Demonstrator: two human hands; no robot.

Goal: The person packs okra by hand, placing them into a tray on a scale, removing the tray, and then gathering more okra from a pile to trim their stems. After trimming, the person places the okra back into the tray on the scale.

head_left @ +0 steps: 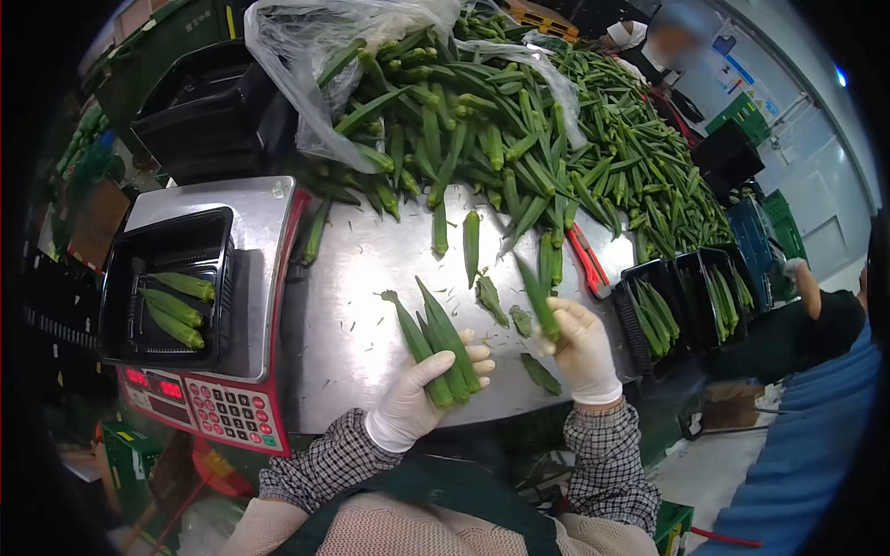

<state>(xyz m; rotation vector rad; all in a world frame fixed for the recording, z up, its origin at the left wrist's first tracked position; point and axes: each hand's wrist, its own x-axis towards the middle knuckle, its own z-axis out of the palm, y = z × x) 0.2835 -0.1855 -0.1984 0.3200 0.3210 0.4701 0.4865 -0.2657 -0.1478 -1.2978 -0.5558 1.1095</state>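
Observation:
My left hand [413, 398], in a white glove, is closed around a few okra pods [451, 347], tips pointing away from me. To its right my right hand [582, 347], gloved too, pinches a single okra pod [536, 295] near its stem end. Both hands are above the near edge of the steel table [362, 269]. Loose okra and leaf scraps [491, 301] lie just beyond and between them. A red-handled cutter [588, 259] rests on the table past my right hand. On the left, a black tray [125, 315] with several okra pods sits on a red scale [250, 412].
A large okra heap [519, 120] covers the table's far side, partly in a clear plastic bag [320, 102]. Black trays [660, 343] of okra stand at the right edge. Stacked black trays [209, 120] are behind the scale. Another person [825, 320] is at the right.

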